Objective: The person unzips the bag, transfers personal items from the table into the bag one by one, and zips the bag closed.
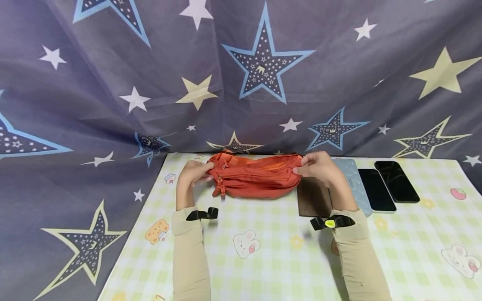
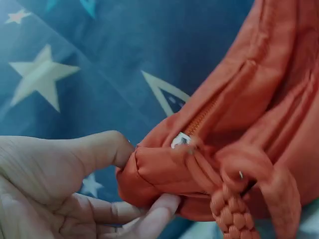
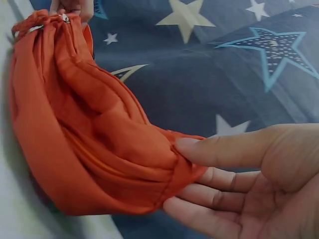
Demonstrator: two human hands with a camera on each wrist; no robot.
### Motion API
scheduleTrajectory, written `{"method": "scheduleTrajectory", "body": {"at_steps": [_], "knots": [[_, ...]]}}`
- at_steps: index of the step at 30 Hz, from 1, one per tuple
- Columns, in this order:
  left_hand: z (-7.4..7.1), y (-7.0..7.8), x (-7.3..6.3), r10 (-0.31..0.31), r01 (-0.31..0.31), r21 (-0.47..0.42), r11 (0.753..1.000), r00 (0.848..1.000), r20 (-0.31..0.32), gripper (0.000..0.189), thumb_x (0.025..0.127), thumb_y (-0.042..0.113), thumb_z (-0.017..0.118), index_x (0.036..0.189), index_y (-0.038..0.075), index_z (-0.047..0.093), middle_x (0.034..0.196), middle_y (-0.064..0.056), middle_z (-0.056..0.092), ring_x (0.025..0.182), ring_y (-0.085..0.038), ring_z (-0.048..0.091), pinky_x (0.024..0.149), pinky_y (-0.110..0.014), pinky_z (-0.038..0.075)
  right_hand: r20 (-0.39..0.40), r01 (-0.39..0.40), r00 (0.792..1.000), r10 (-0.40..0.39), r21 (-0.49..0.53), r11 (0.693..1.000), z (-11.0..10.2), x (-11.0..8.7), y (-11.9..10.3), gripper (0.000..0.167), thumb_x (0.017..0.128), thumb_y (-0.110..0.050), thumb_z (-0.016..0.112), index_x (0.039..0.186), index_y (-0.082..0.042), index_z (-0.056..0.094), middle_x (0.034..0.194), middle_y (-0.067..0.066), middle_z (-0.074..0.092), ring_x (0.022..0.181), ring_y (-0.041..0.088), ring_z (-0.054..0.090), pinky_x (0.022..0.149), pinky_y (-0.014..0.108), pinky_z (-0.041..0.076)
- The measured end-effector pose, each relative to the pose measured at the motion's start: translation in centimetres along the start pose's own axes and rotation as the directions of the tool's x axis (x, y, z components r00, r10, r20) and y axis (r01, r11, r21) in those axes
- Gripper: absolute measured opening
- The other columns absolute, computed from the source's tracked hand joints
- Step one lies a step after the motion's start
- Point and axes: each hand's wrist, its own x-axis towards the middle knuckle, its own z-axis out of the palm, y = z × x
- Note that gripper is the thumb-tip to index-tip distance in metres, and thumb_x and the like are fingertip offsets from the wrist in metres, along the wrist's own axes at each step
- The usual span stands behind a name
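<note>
An orange-red waist bag (image 1: 256,177) is stretched sideways between both hands at the back of the table. My left hand (image 1: 193,172) pinches its left end, thumb on top and fingers beneath, close to a zipper pull (image 2: 182,140) and a braided cord (image 2: 234,214). At the other end, my right hand (image 1: 319,168) grips the corner between thumb (image 3: 224,148) and fingers. The bag's front sags in soft folds in the right wrist view. Its back side is hidden.
Beside the right forearm lie a brown flat item (image 1: 313,198), a light blue quilted item (image 1: 354,184) and two dark phones (image 1: 376,190) (image 1: 397,182). A star-patterned curtain (image 1: 150,83) hangs right behind the checked table (image 1: 271,251).
</note>
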Motion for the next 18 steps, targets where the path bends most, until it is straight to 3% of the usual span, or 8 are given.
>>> {"method": "scheduleTrajectory", "body": {"at_steps": [4,5,9,11,14,16,18], "knots": [[-0.5,0.6,-0.8,0.092,-0.090,-0.052,0.995,0.995,0.034,0.021,0.095,0.022,0.072,0.097,0.001,0.068,0.080,0.005,0.069,0.062,-0.007,0.072,0.068,-0.022,0.062,-0.010,-0.015,1.000,0.015,-0.004,1.000,-1.1,-0.6,-0.1,0.026,0.087,-0.010,0.080,0.095,0.008,0.062,0.066,-0.009,0.060,0.067,0.007,0.061,0.066,0.020,0.055],[-0.7,0.7,-0.9,0.100,-0.098,-0.054,0.994,0.993,0.054,0.022,0.095,0.025,0.073,0.097,0.004,0.068,0.084,0.006,0.069,0.066,-0.007,0.073,0.063,-0.019,0.060,-0.011,-0.025,1.000,0.025,-0.005,1.000,-1.3,-0.7,0.0,0.027,0.087,-0.011,0.080,0.096,0.008,0.063,0.067,-0.008,0.060,0.069,0.007,0.062,0.067,0.020,0.056],[-1.8,0.5,-1.0,0.083,-0.071,-0.073,0.995,0.983,0.167,0.024,0.097,0.029,0.070,0.110,0.008,0.065,0.095,0.009,0.073,0.079,-0.009,0.077,0.043,-0.014,0.046,0.027,-0.073,0.997,0.074,-0.007,0.997,-2.2,-0.8,0.8,0.029,0.088,-0.013,0.079,0.102,0.010,0.066,0.076,-0.007,0.066,0.073,0.008,0.067,0.072,0.022,0.059],[-2.1,0.2,-0.8,0.075,-0.055,-0.099,0.994,0.973,0.216,0.021,0.100,0.025,0.067,0.112,0.009,0.064,0.093,0.010,0.075,0.081,-0.008,0.077,0.040,-0.013,0.042,0.065,-0.091,0.994,0.091,0.001,0.996,-2.5,-0.6,1.3,0.030,0.089,-0.011,0.078,0.105,0.012,0.067,0.078,-0.006,0.071,0.075,0.007,0.069,0.075,0.024,0.061],[-2.2,-0.6,-0.1,0.087,-0.033,-0.188,0.982,0.953,0.288,0.010,0.104,0.014,0.059,0.106,0.010,0.068,0.090,0.007,0.076,0.081,-0.007,0.075,0.057,-0.014,0.056,0.116,-0.105,0.988,0.102,0.020,0.994,-2.6,-0.1,2.1,0.031,0.089,-0.009,0.078,0.108,0.015,0.068,0.077,-0.002,0.076,0.075,0.007,0.072,0.078,0.029,0.063],[-2.1,-1.1,0.4,0.108,-0.018,-0.264,0.964,0.938,0.330,0.021,0.105,0.006,0.054,0.097,0.012,0.073,0.088,0.004,0.076,0.082,-0.008,0.074,0.076,-0.019,0.061,0.127,-0.111,0.986,0.108,0.022,0.994,-2.5,0.2,2.5,0.030,0.089,-0.008,0.078,0.106,0.015,0.069,0.076,-0.001,0.076,0.074,0.008,0.073,0.079,0.033,0.064],[-2.1,-1.6,0.8,0.116,0.008,-0.320,0.947,0.923,0.367,0.033,0.105,0.001,0.050,0.090,0.014,0.076,0.086,0.002,0.077,0.080,-0.009,0.074,0.083,-0.023,0.061,0.129,-0.120,0.985,0.116,0.018,0.993,-2.5,0.5,2.9,0.029,0.088,-0.008,0.079,0.105,0.014,0.070,0.075,0.001,0.076,0.072,0.009,0.073,0.080,0.037,0.064]]}}
